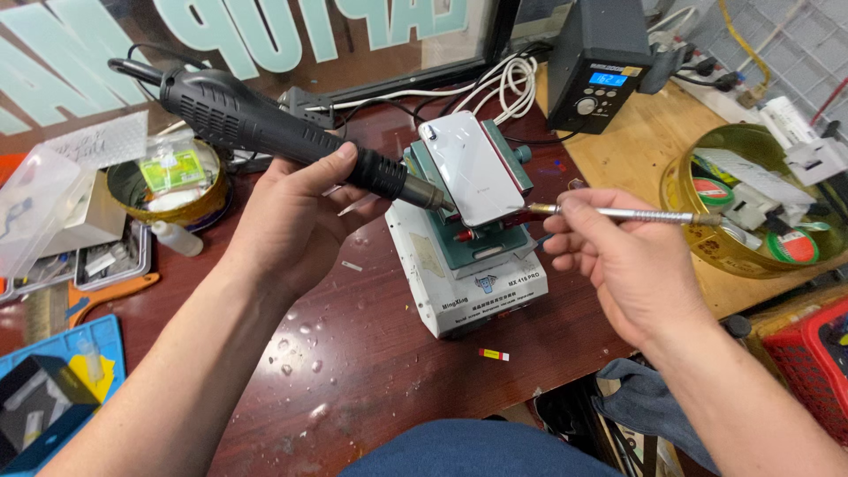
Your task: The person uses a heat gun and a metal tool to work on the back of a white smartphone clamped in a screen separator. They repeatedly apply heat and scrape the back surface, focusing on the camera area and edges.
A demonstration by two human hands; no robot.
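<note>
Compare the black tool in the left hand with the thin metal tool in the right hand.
The hot-air gun is thick, black, ribbed and corded; the metal tool is slim, silver and cordless. The left hand wraps the gun; the right hand pinches the tool like a pen. Both tips meet at the white phone.

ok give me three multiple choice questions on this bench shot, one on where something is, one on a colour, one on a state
1. Where does the phone lie?
A. clamped on the fixture
B. in the round tin
C. on the blue mat

2. What colour is the phone's back?
A. red
B. white
C. green

3. What is the left hand doing?
A. resting flat on the desk
B. gripping the black hot air gun
C. holding a bottle

Answers:
1 A, the phone sits atop the fixture between its clamps.
2 B, its glossy back shows white.
3 B, its fingers wrap the gun, nozzle at the phone's edge, while the right hand holds a thin metal tool.
</note>
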